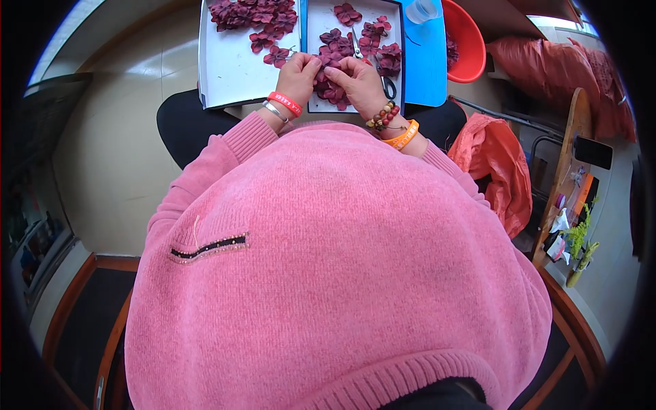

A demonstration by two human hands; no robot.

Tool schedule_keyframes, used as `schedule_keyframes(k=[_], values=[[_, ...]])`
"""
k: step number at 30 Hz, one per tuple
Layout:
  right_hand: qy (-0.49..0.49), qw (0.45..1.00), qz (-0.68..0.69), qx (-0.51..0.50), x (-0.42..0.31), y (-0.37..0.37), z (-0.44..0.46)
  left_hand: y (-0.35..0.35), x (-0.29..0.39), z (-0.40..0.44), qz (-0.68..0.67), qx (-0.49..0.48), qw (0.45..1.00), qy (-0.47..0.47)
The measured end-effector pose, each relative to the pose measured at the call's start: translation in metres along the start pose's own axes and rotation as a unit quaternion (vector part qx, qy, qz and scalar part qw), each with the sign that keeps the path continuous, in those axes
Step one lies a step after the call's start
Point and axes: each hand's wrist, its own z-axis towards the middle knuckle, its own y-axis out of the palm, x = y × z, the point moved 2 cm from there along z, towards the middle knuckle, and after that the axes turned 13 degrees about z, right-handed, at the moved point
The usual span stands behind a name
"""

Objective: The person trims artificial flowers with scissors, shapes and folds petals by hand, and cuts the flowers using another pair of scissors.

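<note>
My left hand [298,78] and my right hand [362,85] meet over a shallow dark-rimmed tray [319,19]. Fingers and thumbs of both pinch a dark red artificial flower [328,63] between them. Further dark red flowers lie in the tray, some just below my hands and some beyond them. A pair of scissors [389,87] with black handles lies beside my right hand, partly covered by it. To the left, a white box lid [229,72] carries a heap of similar flowers [256,15], with one flower near my left fingertips.
A blue board [427,75] extends right of the tray, with a clear plastic cup [421,10] on it. Beside it is a red basin [471,48] with dark red pieces inside. An orange-red bag [495,174] hangs low at the right, near a wooden board [578,130].
</note>
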Motion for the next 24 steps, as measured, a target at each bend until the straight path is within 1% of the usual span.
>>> schedule_keyframes(k=[2, 5, 8, 11, 14, 17, 20, 21, 24], values=[[0.015, 1.000, 0.023, 0.010, 0.000, 0.001, 0.001, 0.005, -0.008, 0.007, 0.031, 0.025, 0.999, 0.017], [0.014, 0.998, 0.051, 0.019, 0.000, 0.002, 0.003, 0.005, -0.001, 0.006, 0.046, 0.048, 0.997, 0.044], [-0.034, 0.999, -0.007, 0.015, 0.001, 0.000, 0.005, 0.007, -0.003, 0.009, 0.058, 0.078, 0.994, 0.043], [-0.030, 0.998, 0.042, 0.028, 0.005, 0.000, 0.007, 0.008, -0.008, 0.012, 0.040, 0.067, 0.997, 0.024], [-0.033, 0.999, -0.017, 0.023, 0.003, -0.007, 0.007, 0.007, 0.001, 0.009, 0.015, 0.085, 0.996, 0.004], [-0.077, 0.994, -0.063, 0.037, 0.006, -0.013, 0.007, 0.006, -0.018, 0.021, 0.045, 0.169, 0.983, 0.060], [-0.061, 0.993, -0.076, 0.060, 0.010, -0.019, 0.008, 0.002, -0.007, 0.020, -0.100, 0.151, 0.983, -0.019], [-0.071, 0.991, -0.089, 0.065, 0.013, -0.021, 0.011, 0.000, -0.006, 0.019, -0.103, 0.135, 0.985, -0.034], [-0.056, 0.987, -0.137, 0.059, 0.022, -0.027, 0.016, -0.002, -0.006, 0.019, -0.084, 0.132, 0.987, -0.030]])
